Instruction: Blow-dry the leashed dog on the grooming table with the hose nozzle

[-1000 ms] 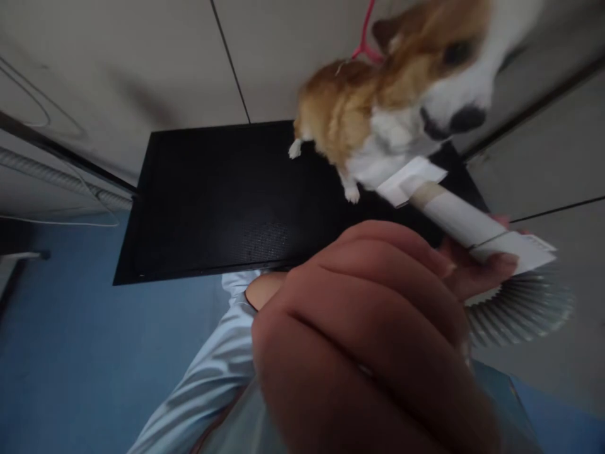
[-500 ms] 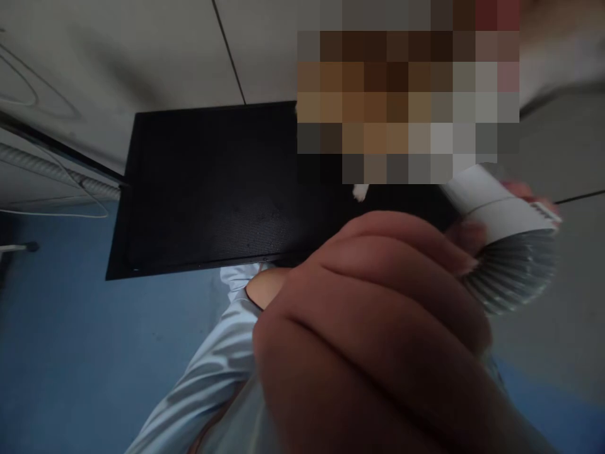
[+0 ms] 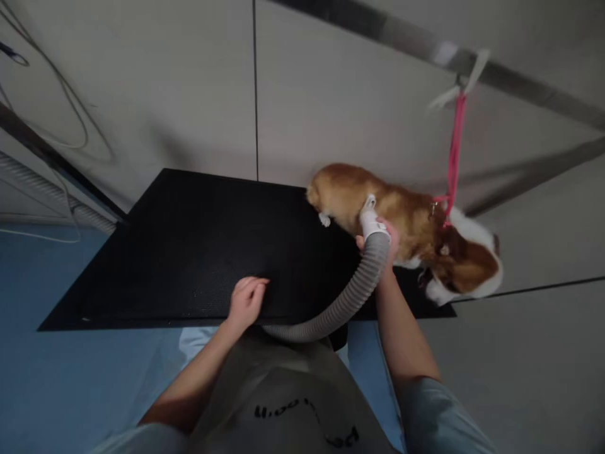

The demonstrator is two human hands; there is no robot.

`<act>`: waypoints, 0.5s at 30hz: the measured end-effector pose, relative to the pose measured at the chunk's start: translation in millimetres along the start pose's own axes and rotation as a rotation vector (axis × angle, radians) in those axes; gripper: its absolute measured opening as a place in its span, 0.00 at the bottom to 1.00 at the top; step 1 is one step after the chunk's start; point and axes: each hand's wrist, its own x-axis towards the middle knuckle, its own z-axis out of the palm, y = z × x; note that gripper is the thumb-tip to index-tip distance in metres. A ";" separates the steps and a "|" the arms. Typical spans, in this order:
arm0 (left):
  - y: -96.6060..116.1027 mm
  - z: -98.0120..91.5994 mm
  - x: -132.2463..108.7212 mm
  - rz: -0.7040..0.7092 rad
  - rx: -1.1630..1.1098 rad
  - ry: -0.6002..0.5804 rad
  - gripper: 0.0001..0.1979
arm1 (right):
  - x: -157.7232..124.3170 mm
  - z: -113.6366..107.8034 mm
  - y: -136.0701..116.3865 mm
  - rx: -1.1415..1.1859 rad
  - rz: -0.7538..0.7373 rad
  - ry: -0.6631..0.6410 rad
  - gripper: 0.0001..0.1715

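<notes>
In the head view, my right hand (image 3: 391, 238) is wrapped round the white nozzle (image 3: 373, 222) of a dryer hose. Its tip is at the side of a brown and white dog (image 3: 350, 189), apparently touching the coat. The ribbed grey hose (image 3: 347, 306) curves from the nozzle down to the table's near edge. My left hand (image 3: 246, 301) is by that edge, left of the hose, fingers curled together with nothing seen in them. The dog stands on the black table (image 3: 189, 239), its head to the right and lowered. A pink lead (image 3: 454, 151) runs from its neck upward.
A metal bar (image 3: 401, 38) crosses overhead, and the pink lead is tied to it with a white strip. Pale wall panels (image 3: 198, 82) stand behind the table. Cables (image 3: 61, 82) and another ribbed hose (image 3: 89, 211) hang at the left. The floor (image 3: 51, 378) is blue.
My left hand, large in front of the camera before, has come down to the table edge. The nozzle now appears further left, at the dog's side. The camera view has shifted.
</notes>
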 end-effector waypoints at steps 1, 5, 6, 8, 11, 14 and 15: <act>-28.0 -12.6 -10.8 -0.097 0.097 -0.023 0.19 | 6.5 5.5 5.4 -0.053 -0.053 -0.014 0.44; -111.4 -63.5 -50.8 -0.318 0.434 -0.004 0.19 | 23.8 20.6 26.7 -0.186 -0.161 -0.009 0.42; -123.8 -71.8 -58.3 -0.331 0.488 0.002 0.19 | 25.9 21.1 31.4 -0.181 -0.164 0.000 0.42; -138.6 -80.0 -68.9 -0.341 0.556 -0.007 0.20 | 25.0 16.3 38.6 -0.165 -0.169 0.038 0.42; -140.7 -77.4 -74.7 -0.337 0.617 -0.003 0.20 | 4.8 -4.8 41.2 -0.153 -0.186 0.183 0.41; -125.7 -72.3 -71.7 -0.305 0.646 0.049 0.19 | -32.2 -33.9 36.7 -0.136 -0.179 0.318 0.40; -118.3 -72.0 -69.7 -0.286 0.644 0.065 0.18 | -43.1 -42.4 35.1 -0.135 -0.182 0.347 0.39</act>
